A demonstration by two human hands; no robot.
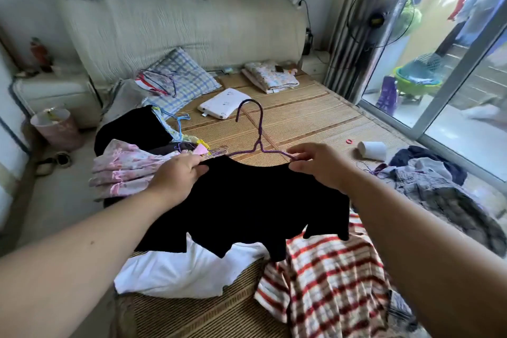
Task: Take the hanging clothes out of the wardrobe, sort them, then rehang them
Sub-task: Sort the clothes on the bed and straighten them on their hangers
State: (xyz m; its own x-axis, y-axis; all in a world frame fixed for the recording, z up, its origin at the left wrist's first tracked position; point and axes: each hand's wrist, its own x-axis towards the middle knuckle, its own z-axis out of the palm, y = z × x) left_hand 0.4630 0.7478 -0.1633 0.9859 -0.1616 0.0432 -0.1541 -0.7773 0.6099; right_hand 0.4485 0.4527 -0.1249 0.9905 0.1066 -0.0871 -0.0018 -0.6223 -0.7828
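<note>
The left grip and right grip each pinch a shoulder of the black T-shirt, a purple hanger in its neck, above the bed. Beside the left grip lies a pink dress; below both, a white garment and a striped shirt. Far left, a pink bin holds unclear scraps.

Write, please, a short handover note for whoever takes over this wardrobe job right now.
Left hand grips the black top at one shoulder. Right hand pinches the other shoulder beside an arm of the purple hanger.
The hanger sits at the neckline, hook up; I cannot tell whether it is going in or coming out.
Done: clothes lie on the bed mat: pink floral garment, white garment, red-striped shirt, dark pile.
Left: finish sorting, hang each piece, rehang everything. The wardrobe is out of view.
</note>
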